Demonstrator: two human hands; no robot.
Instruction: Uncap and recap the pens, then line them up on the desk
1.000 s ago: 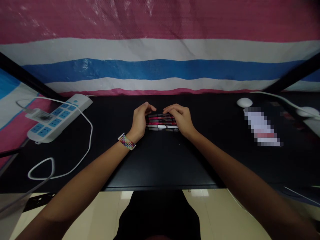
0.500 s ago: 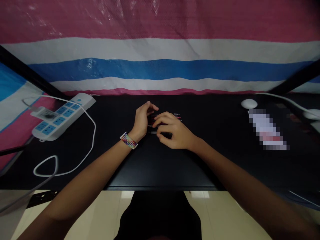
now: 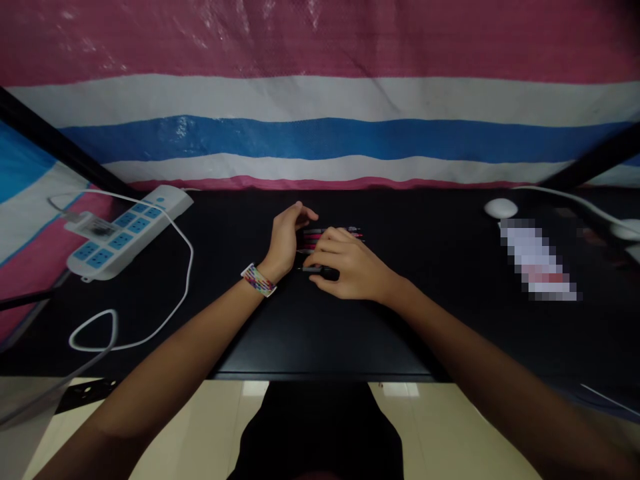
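Several slim pens (image 3: 313, 237), some pink or red and some dark, lie side by side on the black table (image 3: 320, 340). My left hand (image 3: 289, 238), with a patterned band on its wrist, stands on edge at their left ends, its fingers apart and curved over, holding nothing. From the right, my right hand (image 3: 350, 263) reaches over the pens. Its thumb and fingers are closed on a dark pen-like tool (image 3: 327, 273) with a thick black end, which lies nearest to me, its thin end pointing left.
A white power strip (image 3: 127, 233) with blue sockets and a looping white cable (image 3: 189, 267) lies at the left. Toward the right are a white mouse (image 3: 501, 209) and a blurred-out pale packet (image 3: 535, 257). A striped sheet (image 3: 320, 140) hangs behind the table.
My right hand has closed its thumb and fingers on the dark tool and shifted slightly toward me. More of the pens shows between the hands. My left hand has hardly moved.
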